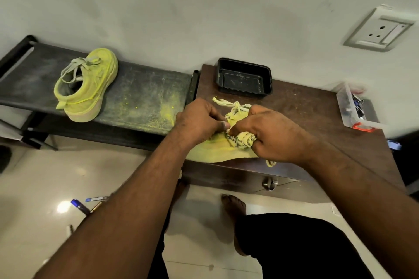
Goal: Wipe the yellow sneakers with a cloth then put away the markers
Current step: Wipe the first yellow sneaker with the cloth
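One yellow sneaker lies on the brown wooden table, mostly hidden under my hands. My left hand grips its upper near the pale laces. My right hand presses a rolled, patterned cloth against the shoe. The second yellow sneaker stands alone on the dark bench to the left, its heel towards me. Two blue markers lie on the floor beside my left forearm.
A black tray sits at the back of the table by the wall. A clear plastic box of small items stands at the table's right edge. Yellow dust speckles the bench. My bare foot rests on the tiled floor below the drawer.
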`<state>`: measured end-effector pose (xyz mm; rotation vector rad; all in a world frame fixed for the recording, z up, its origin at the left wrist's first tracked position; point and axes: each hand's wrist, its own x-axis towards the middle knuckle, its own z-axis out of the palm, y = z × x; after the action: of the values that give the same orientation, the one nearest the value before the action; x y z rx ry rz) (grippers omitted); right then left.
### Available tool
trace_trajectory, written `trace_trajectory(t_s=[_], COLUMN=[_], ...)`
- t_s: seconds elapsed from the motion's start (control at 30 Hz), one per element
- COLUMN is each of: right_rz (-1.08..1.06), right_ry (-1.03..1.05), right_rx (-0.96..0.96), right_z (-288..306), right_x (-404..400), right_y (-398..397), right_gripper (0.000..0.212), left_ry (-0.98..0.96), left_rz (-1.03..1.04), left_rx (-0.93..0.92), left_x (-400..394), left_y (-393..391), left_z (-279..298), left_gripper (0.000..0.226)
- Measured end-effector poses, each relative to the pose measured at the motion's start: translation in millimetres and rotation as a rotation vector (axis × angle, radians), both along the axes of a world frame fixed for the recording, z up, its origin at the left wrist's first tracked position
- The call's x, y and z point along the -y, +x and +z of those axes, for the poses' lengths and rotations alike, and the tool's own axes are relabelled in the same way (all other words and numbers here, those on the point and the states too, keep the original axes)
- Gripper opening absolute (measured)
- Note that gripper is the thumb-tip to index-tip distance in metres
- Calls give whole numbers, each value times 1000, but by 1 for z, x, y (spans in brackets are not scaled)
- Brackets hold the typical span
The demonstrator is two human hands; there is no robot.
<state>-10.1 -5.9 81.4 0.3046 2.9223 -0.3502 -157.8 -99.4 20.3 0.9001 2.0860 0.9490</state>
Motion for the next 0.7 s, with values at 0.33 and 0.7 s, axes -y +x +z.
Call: trace_trajectory(t_s=[0.33, 0.7], right_rz=[-68, 227], right_ry=[-350, 69], right_rx=[175, 402], right_z=[9, 21], right_x=[-27, -17], right_y=[-25, -48], right_gripper=[16, 34], left_ry=[-68, -21], left_rz=[-44, -39], left_rx=[-301, -372], left_x=[-3, 0], left_y=[5, 4], left_z=[1, -2], left_gripper=[9, 9])
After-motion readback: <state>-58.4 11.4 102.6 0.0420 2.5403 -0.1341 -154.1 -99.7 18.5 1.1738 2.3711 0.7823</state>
